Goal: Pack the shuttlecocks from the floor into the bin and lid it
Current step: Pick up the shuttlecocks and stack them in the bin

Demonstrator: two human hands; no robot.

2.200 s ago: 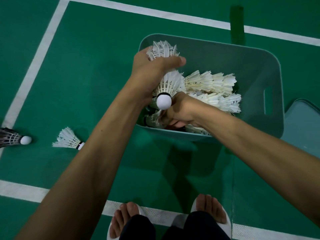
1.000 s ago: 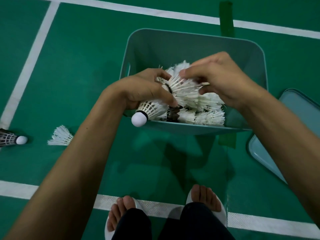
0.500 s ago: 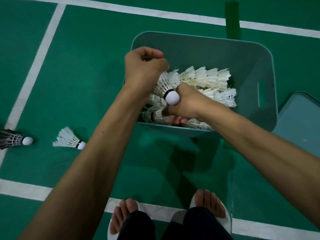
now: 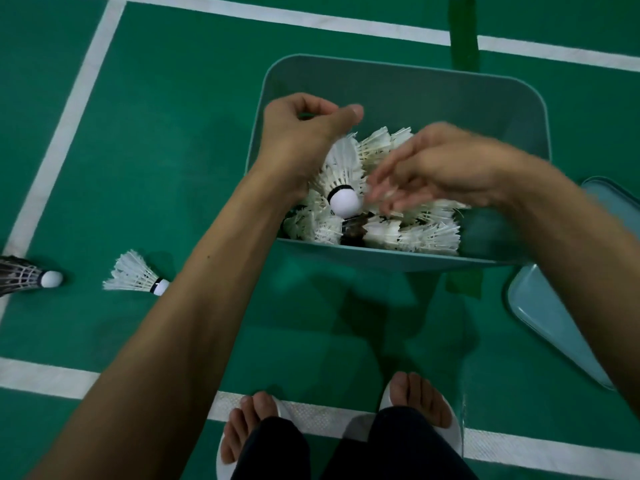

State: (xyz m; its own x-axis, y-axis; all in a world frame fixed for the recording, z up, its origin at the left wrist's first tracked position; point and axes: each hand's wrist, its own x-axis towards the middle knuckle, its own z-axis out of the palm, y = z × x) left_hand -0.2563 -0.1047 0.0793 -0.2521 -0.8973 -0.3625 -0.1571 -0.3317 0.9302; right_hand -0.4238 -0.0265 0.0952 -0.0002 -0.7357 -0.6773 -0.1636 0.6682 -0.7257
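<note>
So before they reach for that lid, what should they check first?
1. Floor cleared of shuttlecocks: not ok. A white shuttlecock and a black shuttlecock lie left of the bin.
2. Left hand free: not ok. It grips the held shuttlecock by its feathers, over the bin.
3. Right hand free: cannot tell. It is blurred, with its fingers near the cork.
4. Room in the bin: ok. Its far part looks bare.
5. Lid at hand: ok. It lies on the floor, right of the bin.
</note>
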